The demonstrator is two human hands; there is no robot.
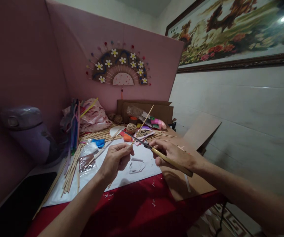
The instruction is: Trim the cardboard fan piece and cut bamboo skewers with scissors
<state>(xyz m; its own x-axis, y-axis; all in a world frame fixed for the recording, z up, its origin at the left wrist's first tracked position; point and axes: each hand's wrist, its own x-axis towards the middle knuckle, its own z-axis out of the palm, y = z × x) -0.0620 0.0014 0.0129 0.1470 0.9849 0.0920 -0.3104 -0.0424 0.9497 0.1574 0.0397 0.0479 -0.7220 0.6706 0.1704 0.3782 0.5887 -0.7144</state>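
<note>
My left hand [116, 159] pinches a thin bamboo stick [143, 124] that slants up and to the right over the table. My right hand [173, 154] grips the long wooden handle of a knife [166, 159]. Its dark blade [135, 138] points left and meets the stick just above my left fingers. Both hands hover over a white sheet [142, 166] that carries small white offcuts. Red cloth [137, 207] covers the near part of the table.
Several loose bamboo sticks [72, 168] and a clear plastic bag [87, 158] lie to the left. A purple appliance [28, 131] stands far left. Twine balls, coloured scraps and cardboard [144, 110] crowd the back. A brown board [201, 130] leans right. A flower fan [120, 67] hangs on the pink wall.
</note>
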